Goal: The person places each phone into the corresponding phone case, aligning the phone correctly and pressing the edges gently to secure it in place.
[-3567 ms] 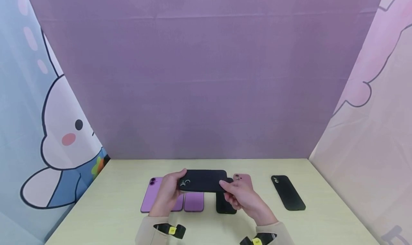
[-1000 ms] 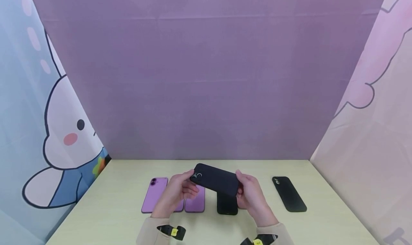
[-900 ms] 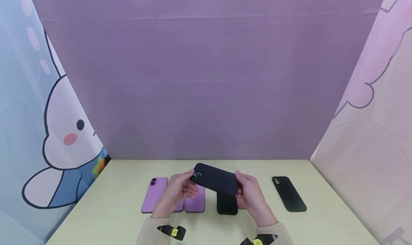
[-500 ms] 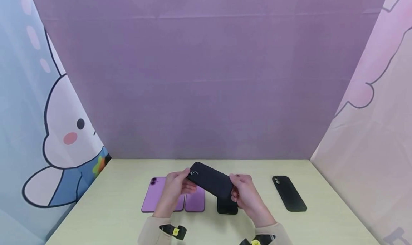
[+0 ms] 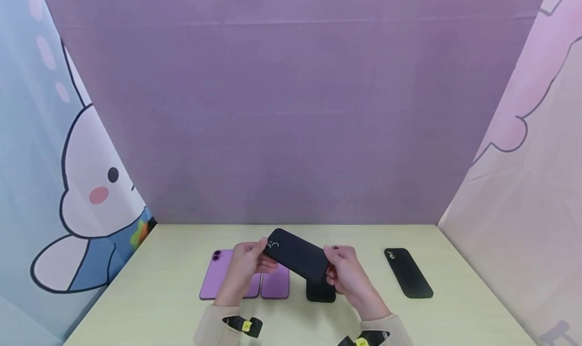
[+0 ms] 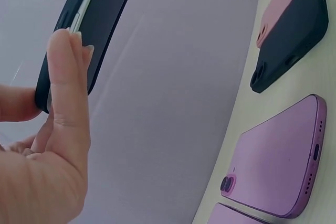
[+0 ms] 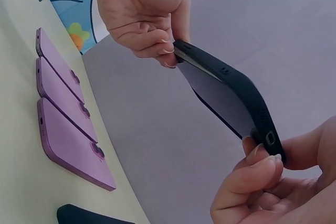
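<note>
A phone in a black phone case (image 5: pixel 297 255) is held up over the table, slanting down to the right in the head view, camera end to the left. My left hand (image 5: pixel 244 270) pinches that camera end between thumb and fingers. My right hand (image 5: pixel 349 275) grips the opposite end, thumb on the back, fingers curled beneath. In the right wrist view a pale phone edge (image 7: pixel 202 66) shows along the case's rim near the left hand; the screen faces down. I cannot tell whether the phone is fully seated.
Purple phones (image 5: pixel 275 284) lie side by side at left, three visible in the right wrist view. A black case (image 5: pixel 321 291) lies under the held phone, beside a pink case (image 6: pixel 281 6). Another black case (image 5: pixel 408 274) lies far right on the pale table (image 5: pixel 150 295).
From level 3.6 seconds ago, the held phone has turned to slant down to the right. Over the last second it tilted further and both hands shifted slightly left; since half a second ago, almost still.
</note>
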Demonstrator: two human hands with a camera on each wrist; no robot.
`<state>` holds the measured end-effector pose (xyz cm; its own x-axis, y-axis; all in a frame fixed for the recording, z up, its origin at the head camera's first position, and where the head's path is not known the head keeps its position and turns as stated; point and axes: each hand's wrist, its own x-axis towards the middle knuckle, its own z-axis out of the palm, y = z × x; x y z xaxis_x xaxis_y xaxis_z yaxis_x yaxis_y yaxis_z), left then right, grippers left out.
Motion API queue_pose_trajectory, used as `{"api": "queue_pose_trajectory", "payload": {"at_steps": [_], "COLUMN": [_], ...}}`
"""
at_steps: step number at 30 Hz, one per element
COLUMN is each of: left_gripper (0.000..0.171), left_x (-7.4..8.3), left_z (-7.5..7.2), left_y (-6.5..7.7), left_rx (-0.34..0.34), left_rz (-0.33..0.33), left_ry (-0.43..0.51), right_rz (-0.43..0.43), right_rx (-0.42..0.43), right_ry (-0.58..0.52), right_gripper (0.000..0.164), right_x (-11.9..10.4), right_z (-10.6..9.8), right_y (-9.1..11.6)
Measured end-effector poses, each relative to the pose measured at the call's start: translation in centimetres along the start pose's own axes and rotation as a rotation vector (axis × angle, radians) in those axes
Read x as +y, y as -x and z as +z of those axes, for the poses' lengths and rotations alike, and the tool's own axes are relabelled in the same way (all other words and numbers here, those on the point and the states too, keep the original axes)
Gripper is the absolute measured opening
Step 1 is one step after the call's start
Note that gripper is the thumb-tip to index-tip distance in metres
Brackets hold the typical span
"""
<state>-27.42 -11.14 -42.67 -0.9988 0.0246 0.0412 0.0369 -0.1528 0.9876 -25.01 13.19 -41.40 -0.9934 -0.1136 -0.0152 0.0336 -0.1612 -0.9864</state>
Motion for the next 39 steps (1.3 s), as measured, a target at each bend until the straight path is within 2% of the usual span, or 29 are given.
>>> {"api": "queue_pose_trajectory", "payload": {"at_steps": [9, 17, 23, 27, 33, 39], "left_gripper": [0.034, 0.031, 0.034, 0.034, 0.035, 0.035], "left_x": [0.29, 0.09, 0.07, 0.09, -0.12, -0.58], "left_z": [-0.13, -0.42, -0.44, -0.33, 0.05, 0.35], "left_y": [0.2, 0.08, 0.04, 0.1, 0.08, 0.05], "left_rx": [-0.009, -0.004, -0.018, -0.038, -0.108, -0.139], "left_rz": [-0.008, -0.022, -0.014, -0.017, -0.037, -0.043], "left_ry": [0.023, 0.118, 0.136, 0.121, 0.074, 0.061], "right_rz": [0.027, 0.076, 0.039, 0.051, 0.052, 0.056], "right_rx": [-0.011, -0.097, -0.149, -0.189, -0.244, -0.219], "right_ry": [-0.008, -0.012, -0.004, 0.018, 0.086, 0.101], "right_gripper": [0.038, 0.041, 0.037, 0.024, 0.049, 0.048], "right_x": [0.22, -0.09, -0.29, -0.28, 0.11, 0.24], "right_z": [-0.15, -0.31, -0.14, -0.13, -0.14, -0.08], "right_y": [-0.05, 0.31, 0.51, 0.58, 0.53, 0.54]}}
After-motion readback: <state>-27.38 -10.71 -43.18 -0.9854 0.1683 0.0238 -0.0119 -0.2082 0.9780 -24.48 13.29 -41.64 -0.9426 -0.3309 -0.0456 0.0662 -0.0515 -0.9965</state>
